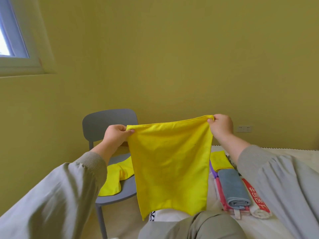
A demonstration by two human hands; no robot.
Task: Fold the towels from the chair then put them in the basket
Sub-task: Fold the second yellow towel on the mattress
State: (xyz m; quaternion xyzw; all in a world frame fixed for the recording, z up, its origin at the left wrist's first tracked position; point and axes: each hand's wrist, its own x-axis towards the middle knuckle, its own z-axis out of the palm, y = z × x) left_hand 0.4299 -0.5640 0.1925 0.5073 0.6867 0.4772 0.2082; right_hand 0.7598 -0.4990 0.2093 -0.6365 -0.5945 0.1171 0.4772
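**A:** Nearest is a knee (198, 225) in grey-green cloth, low in the middle. The yellow towel (169, 163) hangs just above it.

**B:** How is it held?

**A:** By its two top corners. The left hand (115, 133) pinches one between thumb and curled fingers, and the right hand (221, 125) pinches the other a little higher. The towel is spread flat in the air, in front of the chair (110, 121).

**B:** So which step is this?

**A:** I'd say the start of a fold: the cloth is opened out and squared, with no crease made yet. A second yellow towel (114, 176) lies crumpled on the chair seat. The folded towels (233, 187) sit in a stack on the bed (284, 157) to the right.

**B:** And next?

**A:** Probably bringing the two corners together to halve the towel, keeping the edges matched so it doesn't skew. I can't make out the basket here.
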